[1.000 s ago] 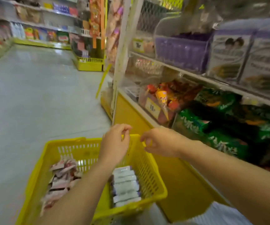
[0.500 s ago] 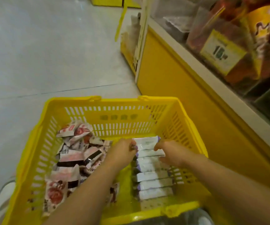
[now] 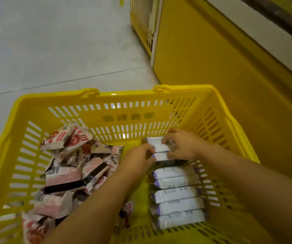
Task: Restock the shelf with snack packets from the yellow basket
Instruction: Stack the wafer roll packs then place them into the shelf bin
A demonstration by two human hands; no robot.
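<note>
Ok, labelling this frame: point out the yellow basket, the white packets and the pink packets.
yellow basket point(image 3: 124, 98): head view, far rim.
white packets point(image 3: 177, 193): head view, middle packet of row.
pink packets point(image 3: 63, 179): head view, top packet of pile.

The yellow basket carries a row of raised characters moulded into its far wall, too soft to read. The white-and-purple packets show faint grey print lines, illegible. A pink packet bears a barcode; its digits cannot be made out.
</note>
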